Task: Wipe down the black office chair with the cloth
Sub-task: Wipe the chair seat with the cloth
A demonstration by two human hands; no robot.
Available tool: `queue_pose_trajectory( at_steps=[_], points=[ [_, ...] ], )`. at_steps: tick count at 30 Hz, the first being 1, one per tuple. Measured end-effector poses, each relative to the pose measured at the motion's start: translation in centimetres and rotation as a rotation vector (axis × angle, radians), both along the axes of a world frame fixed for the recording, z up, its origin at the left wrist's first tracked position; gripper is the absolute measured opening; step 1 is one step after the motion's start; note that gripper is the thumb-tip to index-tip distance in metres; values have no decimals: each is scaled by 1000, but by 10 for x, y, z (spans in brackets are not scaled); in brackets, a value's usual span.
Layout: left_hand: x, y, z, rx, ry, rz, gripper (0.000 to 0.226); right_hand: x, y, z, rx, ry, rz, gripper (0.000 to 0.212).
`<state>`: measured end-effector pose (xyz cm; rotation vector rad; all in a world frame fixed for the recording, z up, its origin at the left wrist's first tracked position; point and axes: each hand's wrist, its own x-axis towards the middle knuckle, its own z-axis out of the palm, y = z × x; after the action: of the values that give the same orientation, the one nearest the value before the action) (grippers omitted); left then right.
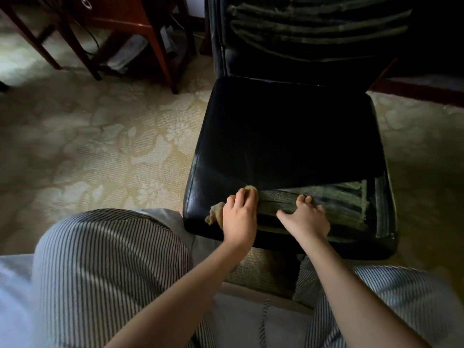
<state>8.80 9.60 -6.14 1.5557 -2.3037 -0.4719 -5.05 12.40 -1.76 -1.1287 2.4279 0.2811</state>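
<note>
Pale floral-patterned carpet (100,136); red-brown wooden furniture legs (160,59) at upper left; striped trousers (108,267) in foreground.

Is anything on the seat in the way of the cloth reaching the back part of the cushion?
Nothing visible. The left hand holds the cloth at the front edge; the seat behind it looks bare, though dark. The right hand rests alongside, not ahead.
</note>
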Motion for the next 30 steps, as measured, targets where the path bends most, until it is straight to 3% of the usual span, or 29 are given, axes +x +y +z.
queue_pose_trajectory(
  at_steps=[4, 9, 12, 18, 22, 27, 30],
  points=[
    [22, -25, -1, -10, -80, -102, 41, 4, 0, 0, -25, -18, -4, 74],
    [59, -72, 4, -43, -136, 143, 45, 0, -7, 8, -20, -51, -15, 66],
    [73, -91, 2, -42, -56, 277, 41, 6, -5, 7, -2, 23, 88, 70],
    [59, -72, -7, -57, 56, 328, 37, 13, 3, 0, -38, 80, 161, 72],
    [36, -32, -16, -81, 60, 200, 44, 16, 4, -2, -40, 75, 145, 72],
    [25, -4, -37, -212, 90, -238, 39, 18, 8, -2, -74, 80, 144, 72],
    [30, -10, -42, -248, 80, -290, 44, 11, 15, -2, -74, 72, 218, 75]
  ],
)
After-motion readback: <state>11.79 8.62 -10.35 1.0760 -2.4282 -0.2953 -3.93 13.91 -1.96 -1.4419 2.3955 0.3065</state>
